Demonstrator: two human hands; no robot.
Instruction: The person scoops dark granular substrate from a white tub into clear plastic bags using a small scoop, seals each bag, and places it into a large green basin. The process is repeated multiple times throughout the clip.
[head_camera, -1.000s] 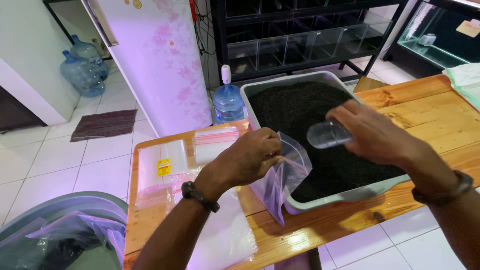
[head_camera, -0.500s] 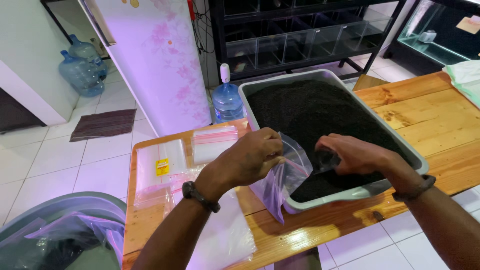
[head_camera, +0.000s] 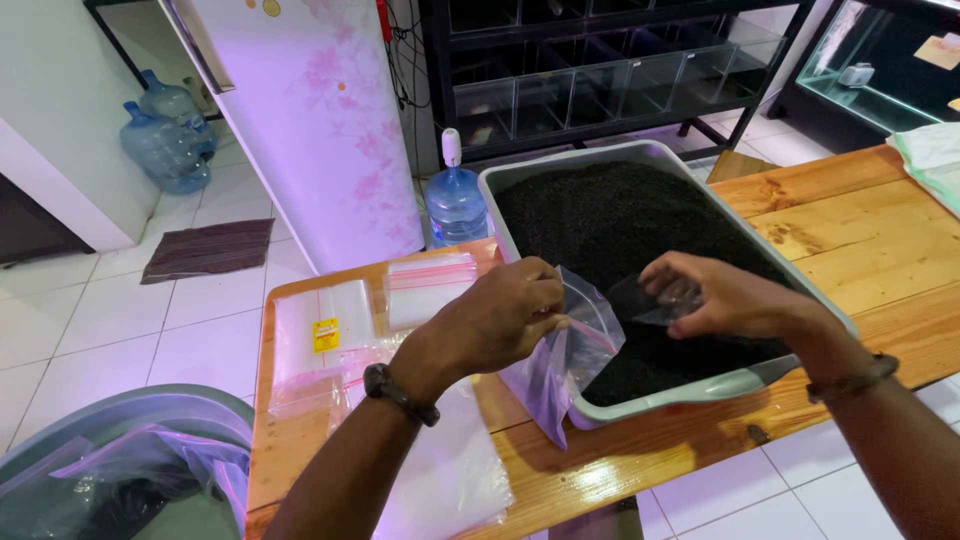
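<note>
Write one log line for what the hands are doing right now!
left hand: holds zip bag open | right hand: tips clear cup toward bag | grey tray: dark grains

Tray on table, bag at its left, stacked bags farther left

The clear scoop is mostly hidden inside the right hand, above the grey tray of dark granules. Left of the tray, the teal tub is cut off by the frame's bottom edge. Both forearms run out of frame below the tray.
</note>
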